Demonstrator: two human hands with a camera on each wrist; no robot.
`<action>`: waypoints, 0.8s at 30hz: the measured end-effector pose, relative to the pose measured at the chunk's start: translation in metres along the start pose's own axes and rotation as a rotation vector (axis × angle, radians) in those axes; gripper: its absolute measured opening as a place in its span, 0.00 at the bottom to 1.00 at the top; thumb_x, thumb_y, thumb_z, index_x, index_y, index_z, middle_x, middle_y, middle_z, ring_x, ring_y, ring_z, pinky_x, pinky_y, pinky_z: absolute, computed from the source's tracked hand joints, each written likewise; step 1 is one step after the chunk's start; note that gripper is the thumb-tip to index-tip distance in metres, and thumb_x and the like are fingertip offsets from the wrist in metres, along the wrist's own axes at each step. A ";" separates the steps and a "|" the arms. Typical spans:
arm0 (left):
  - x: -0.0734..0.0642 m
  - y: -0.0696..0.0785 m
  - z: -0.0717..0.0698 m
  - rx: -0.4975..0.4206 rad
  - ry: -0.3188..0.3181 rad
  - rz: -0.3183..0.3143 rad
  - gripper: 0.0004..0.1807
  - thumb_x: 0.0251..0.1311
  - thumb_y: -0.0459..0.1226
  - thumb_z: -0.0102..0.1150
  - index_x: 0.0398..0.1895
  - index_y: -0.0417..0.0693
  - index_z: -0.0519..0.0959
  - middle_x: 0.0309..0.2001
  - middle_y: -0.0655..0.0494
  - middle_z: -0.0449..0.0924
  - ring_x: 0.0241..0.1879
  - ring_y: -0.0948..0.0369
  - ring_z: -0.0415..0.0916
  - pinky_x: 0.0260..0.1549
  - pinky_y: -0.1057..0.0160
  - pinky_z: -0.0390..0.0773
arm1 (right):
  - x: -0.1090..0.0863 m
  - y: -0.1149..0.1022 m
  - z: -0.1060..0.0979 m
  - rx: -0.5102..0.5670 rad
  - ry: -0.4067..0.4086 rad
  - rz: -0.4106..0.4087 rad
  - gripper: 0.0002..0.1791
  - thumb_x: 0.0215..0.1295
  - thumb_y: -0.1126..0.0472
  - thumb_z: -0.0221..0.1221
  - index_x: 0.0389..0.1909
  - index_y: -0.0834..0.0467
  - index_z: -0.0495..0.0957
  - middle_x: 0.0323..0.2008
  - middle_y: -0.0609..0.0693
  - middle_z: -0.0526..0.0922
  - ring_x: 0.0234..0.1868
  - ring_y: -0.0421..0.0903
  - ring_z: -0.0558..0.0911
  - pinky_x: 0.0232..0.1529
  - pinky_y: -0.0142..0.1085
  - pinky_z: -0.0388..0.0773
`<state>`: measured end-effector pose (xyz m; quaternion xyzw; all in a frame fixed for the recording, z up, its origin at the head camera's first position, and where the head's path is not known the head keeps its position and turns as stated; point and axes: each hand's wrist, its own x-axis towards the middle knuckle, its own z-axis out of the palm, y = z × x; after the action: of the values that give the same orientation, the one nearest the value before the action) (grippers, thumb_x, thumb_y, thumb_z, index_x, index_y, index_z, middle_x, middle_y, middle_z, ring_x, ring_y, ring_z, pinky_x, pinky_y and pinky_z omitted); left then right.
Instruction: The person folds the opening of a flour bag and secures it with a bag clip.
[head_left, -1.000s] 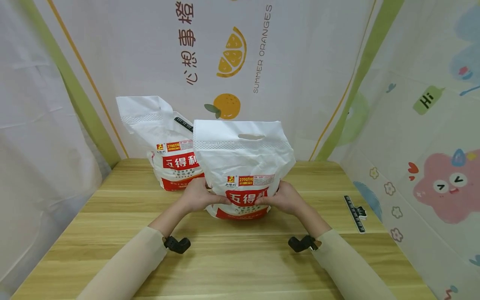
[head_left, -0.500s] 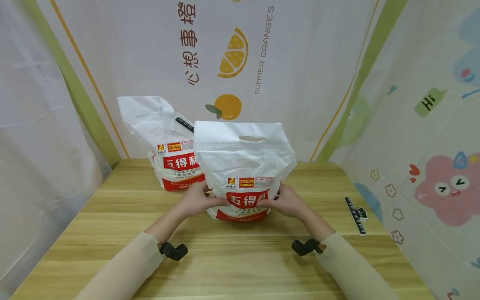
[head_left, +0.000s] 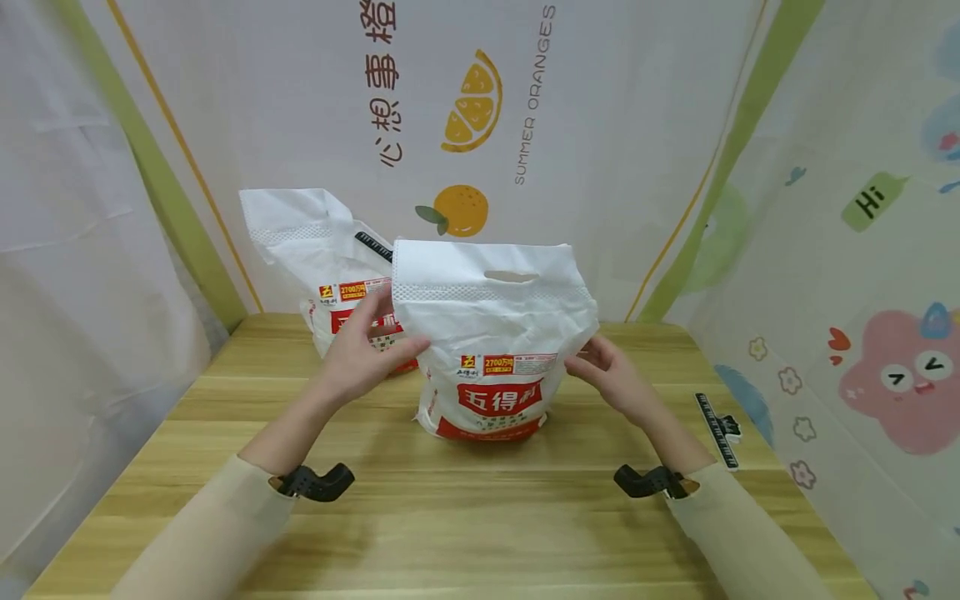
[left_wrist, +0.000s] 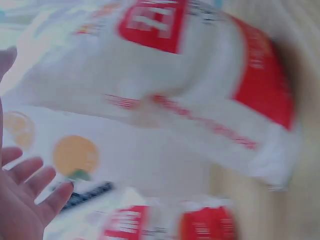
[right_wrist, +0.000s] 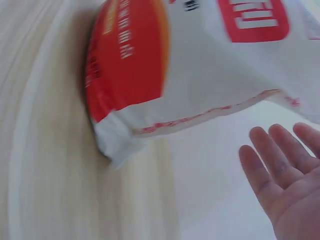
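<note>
A white flour bag (head_left: 498, 333) with red labels and a cut-out handle slot stands upright on the wooden table. My left hand (head_left: 360, 354) is at its left side, thumb near the bag's upper flank, fingers spread in the left wrist view, where the bag (left_wrist: 150, 70) fills the top. On the other side my right hand (head_left: 611, 375) sits beside the bag, its fingers loosely extended and apart from the bag (right_wrist: 200, 65) in the right wrist view. Behind to the left, a second such bag (head_left: 300, 242) is partly hidden by the front bag and my left hand.
A black-and-white clip (head_left: 718, 429) lies at the table's right side. Another black strip-like clip (head_left: 373, 246) is on the rear bag's top. Printed curtains (head_left: 600, 150) enclose the wooden table (head_left: 465, 525) at the back and sides.
Both hands have let go of the front bag's lower sides, moving up and outward. The front bag stays where it stood.
</note>
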<state>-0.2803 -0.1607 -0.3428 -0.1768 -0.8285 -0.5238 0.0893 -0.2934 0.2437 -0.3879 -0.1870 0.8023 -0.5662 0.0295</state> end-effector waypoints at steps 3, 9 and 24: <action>0.008 0.024 -0.013 0.080 0.115 0.078 0.49 0.68 0.51 0.74 0.86 0.52 0.60 0.81 0.48 0.67 0.78 0.45 0.69 0.73 0.37 0.76 | 0.001 -0.006 -0.004 0.038 0.048 -0.039 0.32 0.85 0.59 0.58 0.83 0.64 0.63 0.75 0.67 0.75 0.65 0.33 0.82 0.63 0.29 0.83; 0.028 0.070 -0.024 0.242 0.233 0.263 0.47 0.66 0.51 0.75 0.83 0.47 0.65 0.81 0.48 0.68 0.82 0.50 0.63 0.79 0.39 0.66 | 0.000 -0.017 -0.009 0.069 0.107 -0.052 0.31 0.86 0.55 0.57 0.82 0.63 0.65 0.63 0.43 0.84 0.61 0.33 0.84 0.64 0.29 0.83; 0.081 0.164 0.028 0.757 -0.198 0.260 0.38 0.74 0.60 0.63 0.79 0.50 0.73 0.75 0.48 0.77 0.73 0.47 0.75 0.74 0.44 0.75 | 0.008 -0.029 0.001 0.199 0.189 -0.063 0.26 0.86 0.56 0.57 0.75 0.66 0.72 0.48 0.36 0.89 0.53 0.35 0.87 0.60 0.29 0.83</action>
<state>-0.2903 -0.0559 -0.1914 -0.2841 -0.9381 -0.1467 0.1332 -0.2925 0.2313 -0.3603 -0.1542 0.7352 -0.6585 -0.0457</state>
